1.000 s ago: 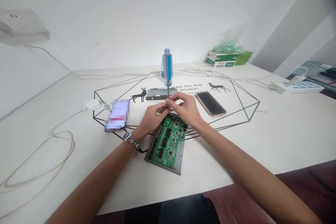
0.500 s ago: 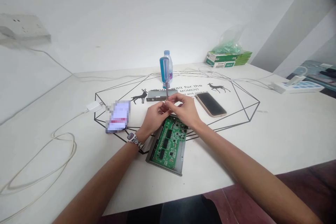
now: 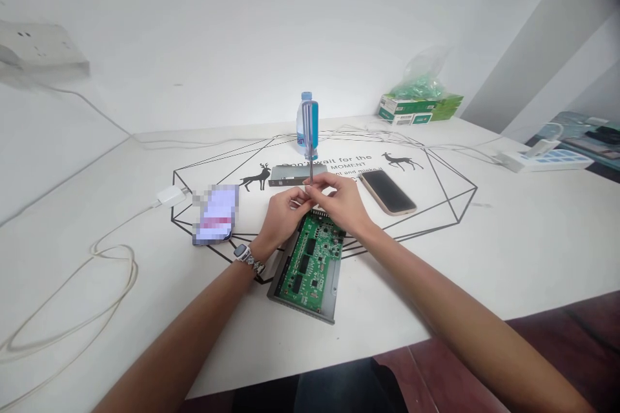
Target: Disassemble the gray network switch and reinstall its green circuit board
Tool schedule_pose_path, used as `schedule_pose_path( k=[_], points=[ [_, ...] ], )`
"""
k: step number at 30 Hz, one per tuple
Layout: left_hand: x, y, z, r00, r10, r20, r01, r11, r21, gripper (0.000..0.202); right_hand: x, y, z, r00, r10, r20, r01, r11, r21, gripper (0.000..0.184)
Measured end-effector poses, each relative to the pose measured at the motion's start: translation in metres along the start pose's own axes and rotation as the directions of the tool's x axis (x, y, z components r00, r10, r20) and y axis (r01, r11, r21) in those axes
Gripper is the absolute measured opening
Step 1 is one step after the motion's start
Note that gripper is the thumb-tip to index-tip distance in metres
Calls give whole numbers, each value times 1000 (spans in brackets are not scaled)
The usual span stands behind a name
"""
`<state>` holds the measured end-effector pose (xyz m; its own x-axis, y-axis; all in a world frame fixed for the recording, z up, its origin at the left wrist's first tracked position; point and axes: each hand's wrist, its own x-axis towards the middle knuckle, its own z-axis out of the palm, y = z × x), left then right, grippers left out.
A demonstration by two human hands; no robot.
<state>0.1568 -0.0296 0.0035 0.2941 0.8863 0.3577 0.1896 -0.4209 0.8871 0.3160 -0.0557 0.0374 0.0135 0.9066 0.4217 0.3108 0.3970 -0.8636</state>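
Screwdriver (image 3: 311, 129) handle has swung from a leftward lean to nearly upright since half a second ago, so more of the water bottle (image 3: 300, 129) behind it shows on its left side. Fingers of the right hand (image 3: 346, 206) pinch its shaft; the left hand (image 3: 285, 216) has its fingers curled at the shaft's lower end, though I cannot tell whether they grip anything. Both hands cover the far end of the green circuit board (image 3: 310, 271), which sits in a grey metal tray (image 3: 331, 300) on the desk (image 3: 484, 258), and they hide the screwdriver's tip. Just beyond them lies a grey metal piece (image 3: 285, 175), partly blocked by the shaft and right hand. One dark phone (image 3: 388, 192) lies near the right hand; a lit phone (image 3: 216, 213) lies on the left beside a white charger (image 3: 171, 195). Green-and-white boxes (image 3: 404, 110) under a plastic bag (image 3: 420, 80) stand at the back right, well apart.
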Motion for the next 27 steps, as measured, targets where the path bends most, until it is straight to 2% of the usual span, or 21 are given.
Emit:
schedule_pose_path(
  k=[3,7,11,17,20,24,27],
  points=[
    [0,-2,0,1000,8,1,-8,1000,-3,34,0,-3,-1,1000,18,-3,-18,1000,5,13],
    [-1,-5,-6,995,50,85,-55,997,58,28,0,-2,-2,1000,21,9,-21,1000,16,13],
    [-2,-7,-9,990,42,133,-45,999,20,28,0,2,-1,1000,8,5,-8,1000,-20,13],
    [2,-9,-3,999,26,30,-27,999,32,28,1,-1,0,1000,-1,15,2,999,-47,12],
    [2,-9,-1,1000,23,13,-24,999,40,27,1,-2,-1,1000,-8,21,9,999,-45,11],
    [0,-4,-5,994,47,100,-54,996,65,26,1,0,-1,1000,19,14,-19,1000,0,15],
    [-1,-1,-8,987,51,155,-59,997,50,26,1,2,-2,1000,9,13,-9,1000,-3,10]
  ],
)
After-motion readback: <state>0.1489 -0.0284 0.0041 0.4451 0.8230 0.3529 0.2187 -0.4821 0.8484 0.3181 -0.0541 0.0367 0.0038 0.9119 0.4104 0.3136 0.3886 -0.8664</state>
